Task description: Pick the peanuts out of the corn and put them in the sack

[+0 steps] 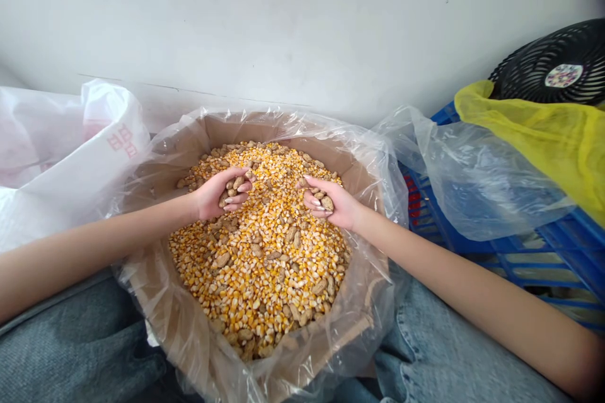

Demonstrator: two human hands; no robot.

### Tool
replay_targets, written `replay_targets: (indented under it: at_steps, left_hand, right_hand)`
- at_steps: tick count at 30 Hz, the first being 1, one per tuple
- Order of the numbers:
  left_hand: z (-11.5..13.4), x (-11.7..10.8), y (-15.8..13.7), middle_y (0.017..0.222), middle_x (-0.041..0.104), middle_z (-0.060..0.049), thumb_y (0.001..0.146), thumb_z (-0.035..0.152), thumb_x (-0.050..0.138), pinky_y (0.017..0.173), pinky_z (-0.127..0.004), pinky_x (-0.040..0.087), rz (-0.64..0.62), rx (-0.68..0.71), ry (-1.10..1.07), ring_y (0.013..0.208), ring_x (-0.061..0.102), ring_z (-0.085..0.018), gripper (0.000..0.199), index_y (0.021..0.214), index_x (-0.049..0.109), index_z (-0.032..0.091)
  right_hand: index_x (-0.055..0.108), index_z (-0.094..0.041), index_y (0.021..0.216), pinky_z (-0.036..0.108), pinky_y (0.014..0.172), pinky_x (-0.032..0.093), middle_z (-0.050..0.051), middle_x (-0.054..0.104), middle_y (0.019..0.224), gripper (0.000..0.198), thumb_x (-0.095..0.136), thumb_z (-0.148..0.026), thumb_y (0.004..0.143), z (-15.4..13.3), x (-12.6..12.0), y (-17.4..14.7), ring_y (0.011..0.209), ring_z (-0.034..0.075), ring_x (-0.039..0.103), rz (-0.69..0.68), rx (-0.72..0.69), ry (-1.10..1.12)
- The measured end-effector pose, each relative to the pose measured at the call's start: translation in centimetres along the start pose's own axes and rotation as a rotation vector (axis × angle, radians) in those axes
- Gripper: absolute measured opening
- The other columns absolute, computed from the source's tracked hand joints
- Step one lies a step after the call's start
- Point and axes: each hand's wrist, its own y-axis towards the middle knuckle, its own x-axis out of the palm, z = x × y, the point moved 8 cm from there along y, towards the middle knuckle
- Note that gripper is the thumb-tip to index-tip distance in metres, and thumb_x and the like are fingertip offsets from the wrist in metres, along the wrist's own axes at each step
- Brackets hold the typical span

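Both hands are above a heap of yellow and white corn kernels (265, 271) mixed with unshelled peanuts (293, 236). My left hand (220, 195) is curled around several peanuts (235, 184), with its palm turned inward. Several more peanuts (326, 203) sit in the bent fingers of my right hand (340, 204), a short way to the right. A gap with corn beneath it separates the two hands. The heap fills a cardboard box (331, 154) lined with a clear plastic bag (189, 352).
At the left stands a white woven sack (57, 157). To the right, a blue plastic crate (534, 258) carries clear plastic film (491, 182), yellow mesh cloth (543, 138) and a black fan (529, 63). A white wall (283, 25) rises behind the box; my knees flank it.
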Motion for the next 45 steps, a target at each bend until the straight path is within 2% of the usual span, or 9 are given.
replay_targets:
  at_steps: [4,15,25,31,37,39,41,43,45]
  left_hand:
    - [-0.2,0.0,0.0,0.051,0.035,0.005,0.074,0.026,0.043,0.025,-0.014,0.022,-0.005,-0.017,-0.026,0.030,0.027,-0.003,0.012,0.069,0.046,0.015]
    - [-0.3,0.2,0.0,0.054,0.040,0.003,0.071,0.021,0.041,0.025,-0.014,0.023,-0.001,-0.017,-0.045,0.033,0.032,-0.004,0.009,0.070,0.047,0.015]
    - [-0.6,-0.2,0.1,0.059,0.044,0.001,0.076,0.032,0.043,0.026,-0.013,0.024,0.046,-0.016,-0.054,0.037,0.037,-0.005,0.017,0.075,0.049,0.016]
    - [-0.6,-0.2,-0.1,0.061,0.045,0.002,0.074,0.028,0.047,0.027,-0.013,0.024,0.085,-0.030,0.025,0.037,0.035,-0.003,0.015,0.077,0.051,0.014]
    - [-1.1,0.0,-0.2,0.063,0.047,0.003,0.073,0.027,0.047,0.029,-0.014,0.020,0.047,-0.064,0.295,0.035,0.029,-0.002,0.020,0.088,0.056,0.016]
    - [-1.2,0.0,-0.2,0.062,0.048,0.003,0.073,0.030,0.048,0.031,-0.014,0.021,0.045,-0.041,0.510,0.037,0.031,-0.002,0.025,0.092,0.058,0.017]
    - [-1.2,0.3,-0.2,0.067,0.054,0.001,0.073,0.034,0.048,0.037,-0.015,0.028,0.019,-0.001,0.793,0.044,0.040,-0.004,0.030,0.095,0.059,0.017]
    - [-1.2,1.2,-0.3,0.078,0.059,-0.001,0.074,0.036,0.048,0.052,-0.017,0.037,-0.060,0.079,1.085,0.060,0.050,-0.008,0.030,0.095,0.060,0.018]
    - [-1.4,2.6,-0.7,0.087,0.060,-0.001,0.076,0.034,0.045,0.067,-0.019,0.038,-0.183,0.185,1.346,0.075,0.053,-0.010,0.027,0.091,0.061,0.018]
  right_hand:
    - [0.049,-0.016,0.078,0.011,0.028,0.013,-0.006,0.036,0.044,0.017,0.043,-0.031,0.076,0.1,-0.1,0.1,0.035,0.004,0.028,0.007,0.034,0.121]
    - [0.048,-0.017,0.077,0.010,0.026,0.012,-0.003,0.044,0.054,0.014,0.039,-0.027,0.075,0.1,0.5,0.0,0.037,0.004,0.031,-0.040,0.062,0.173]
    - [0.047,-0.017,0.077,0.010,0.026,0.013,-0.002,0.046,0.060,0.016,0.041,-0.032,0.076,0.4,0.8,0.1,0.039,0.004,0.034,-0.090,0.084,0.139]
    - [0.041,-0.015,0.062,0.011,0.026,0.011,-0.003,0.044,0.056,0.026,0.045,-0.037,0.075,0.7,1.2,0.1,0.036,0.002,0.031,-0.102,0.092,0.040]
    - [0.040,-0.016,0.059,0.014,0.025,0.009,-0.005,0.038,0.050,0.021,0.042,-0.032,0.073,1.7,1.4,0.0,0.031,0.002,0.026,-0.105,0.133,-0.157]
    - [0.044,-0.016,0.066,0.015,0.026,0.009,-0.005,0.041,0.053,0.015,0.041,-0.030,0.072,1.5,0.8,0.1,0.030,0.002,0.025,-0.032,0.089,-0.284]
    - [0.049,-0.017,0.076,0.016,0.028,0.011,-0.005,0.043,0.055,0.015,0.040,-0.029,0.072,1.1,0.4,0.1,0.031,0.003,0.025,0.036,0.039,-0.467]
    - [0.051,-0.017,0.082,0.016,0.032,0.017,-0.005,0.044,0.056,0.018,0.038,-0.026,0.073,0.5,0.5,-0.1,0.034,0.004,0.030,0.051,-0.035,-0.708]
    - [0.054,-0.017,0.083,0.017,0.040,0.027,-0.004,0.048,0.057,0.020,0.038,-0.024,0.075,-0.1,1.4,-0.4,0.042,0.005,0.038,0.004,-0.132,-0.996]
